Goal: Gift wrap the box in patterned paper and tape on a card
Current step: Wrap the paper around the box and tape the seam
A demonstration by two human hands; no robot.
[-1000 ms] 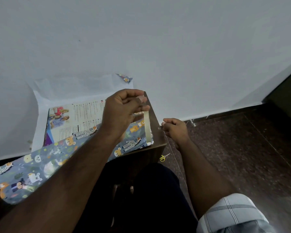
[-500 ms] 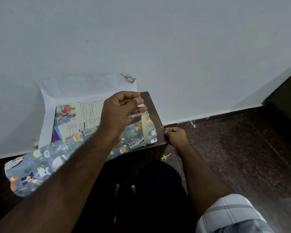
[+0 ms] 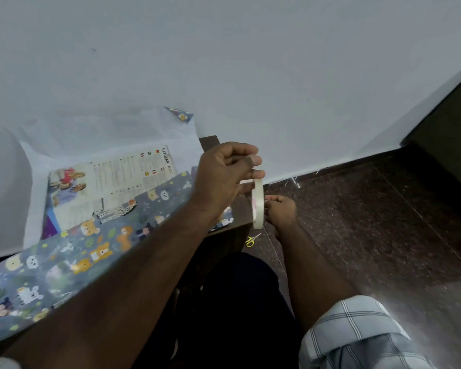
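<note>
Left hand point(image 3: 225, 179) grips tape roll point(image 3: 258, 203); box point(image 3: 109, 179) reads NETGEAR.

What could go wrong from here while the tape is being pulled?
1. The patterned paper lies loose over the box, held by neither hand, so it may slip.
2. The tape roll, held by the left hand while the right hand works beside it, sits beyond the table edge; a drop lands by the scissors.
</note>
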